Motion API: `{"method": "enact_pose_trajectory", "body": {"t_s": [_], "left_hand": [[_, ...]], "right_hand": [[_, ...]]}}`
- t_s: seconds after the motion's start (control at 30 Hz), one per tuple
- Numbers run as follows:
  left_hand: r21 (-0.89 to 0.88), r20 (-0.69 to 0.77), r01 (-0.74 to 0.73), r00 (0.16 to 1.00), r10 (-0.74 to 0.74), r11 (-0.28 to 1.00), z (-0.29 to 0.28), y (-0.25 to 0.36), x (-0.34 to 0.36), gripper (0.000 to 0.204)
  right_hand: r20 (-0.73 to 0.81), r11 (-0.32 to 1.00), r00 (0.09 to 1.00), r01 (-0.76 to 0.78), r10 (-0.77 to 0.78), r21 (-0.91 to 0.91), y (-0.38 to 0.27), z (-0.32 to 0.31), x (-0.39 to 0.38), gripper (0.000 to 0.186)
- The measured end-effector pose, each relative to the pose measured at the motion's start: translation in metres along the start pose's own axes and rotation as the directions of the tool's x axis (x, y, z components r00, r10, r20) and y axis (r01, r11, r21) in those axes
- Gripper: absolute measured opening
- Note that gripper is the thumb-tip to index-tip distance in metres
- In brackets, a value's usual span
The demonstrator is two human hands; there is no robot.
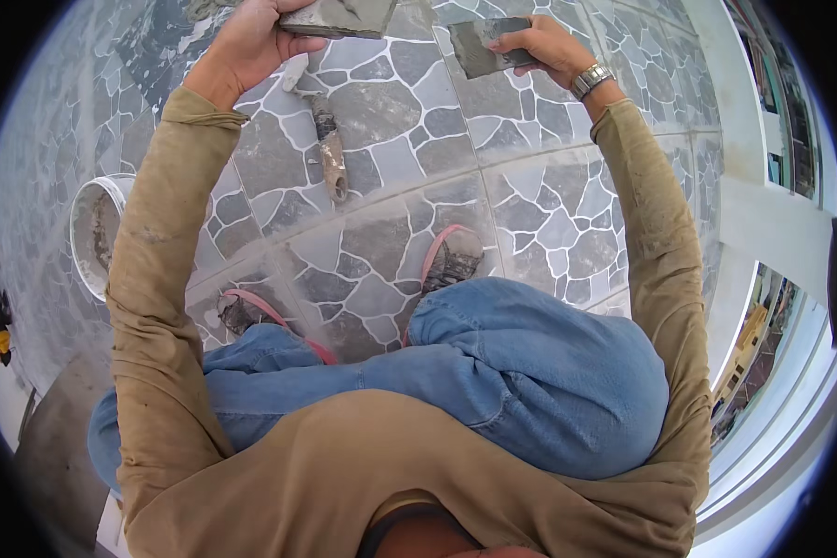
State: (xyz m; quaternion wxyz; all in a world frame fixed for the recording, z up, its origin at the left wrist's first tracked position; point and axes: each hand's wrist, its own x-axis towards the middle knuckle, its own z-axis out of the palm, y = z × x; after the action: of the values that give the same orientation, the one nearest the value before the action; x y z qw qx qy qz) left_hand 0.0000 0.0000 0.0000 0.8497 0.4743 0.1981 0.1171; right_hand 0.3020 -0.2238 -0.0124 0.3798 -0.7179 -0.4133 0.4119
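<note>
My left hand (251,45) grips the near left corner of a grey, tile-like slab (342,17), which the upper edge of the view cuts off. Wet-looking grey mortar covers its top face. Apart from it to the right, a small flat grey piece (476,54) smeared with mortar is pinched between the thumb and fingers of my right hand (547,46). Between my hands and my feet lies a hand tool with a worn, mortar-stained handle (330,153). Its pale head points toward my left hand; I cannot tell its exact kind.
A white bucket (82,246) with grey residue inside stands left of my left forearm. Grey mortar stains a dark sheet (163,56) at the upper left. The stone-patterned floor tiles (377,112) spread under my sandalled feet. White frames (781,219) rise along the right side.
</note>
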Motion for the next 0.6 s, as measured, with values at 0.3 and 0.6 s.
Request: {"method": "enact_pose_trajectory", "body": {"t_s": [0.3, 0.6], "left_hand": [[0.305, -0.276, 0.185, 0.956, -0.099, 0.934, 0.007, 0.111, -0.147, 0.044], [0.07, -0.29, 0.077, 0.955, -0.053, 0.995, -0.021, 0.098, -0.206, 0.042]], "right_hand": [[-0.207, 0.54, 0.928, -0.007, -0.31, -0.842, 0.084, 0.056, 0.126, 0.024], [-0.065, 0.575, 0.989, 0.024, -0.134, -0.818, -0.001, 0.17, 0.073, 0.032]]}}
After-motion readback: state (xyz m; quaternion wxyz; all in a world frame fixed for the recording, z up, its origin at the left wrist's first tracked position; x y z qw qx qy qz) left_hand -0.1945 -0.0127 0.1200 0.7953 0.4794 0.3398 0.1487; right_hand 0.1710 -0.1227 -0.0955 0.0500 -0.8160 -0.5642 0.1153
